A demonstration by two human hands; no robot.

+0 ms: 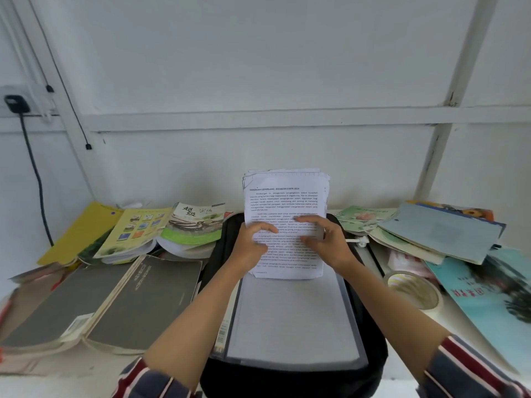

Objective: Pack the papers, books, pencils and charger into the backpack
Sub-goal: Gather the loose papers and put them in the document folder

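We hold the papers (284, 214) upright over the open backpack (370, 326), their lower edge resting on a grey folder (290, 317) inside it. Our left hand (253, 245) and right hand (327, 242) both press on the printed front sheet, fingers (309, 219) curled narrow around the stack. Books (143, 300) lie on the desk (448, 334) at left, more books at right beside a tape roll (413, 288).

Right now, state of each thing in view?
paper stack: upright over the backpack, gripped by both hands
left hand: shut on paper stack
right hand: shut on paper stack
backpack: open, flat, grey folder inside
grey books: closed, on table
tape roll: lying flat
wall plug: plugged in
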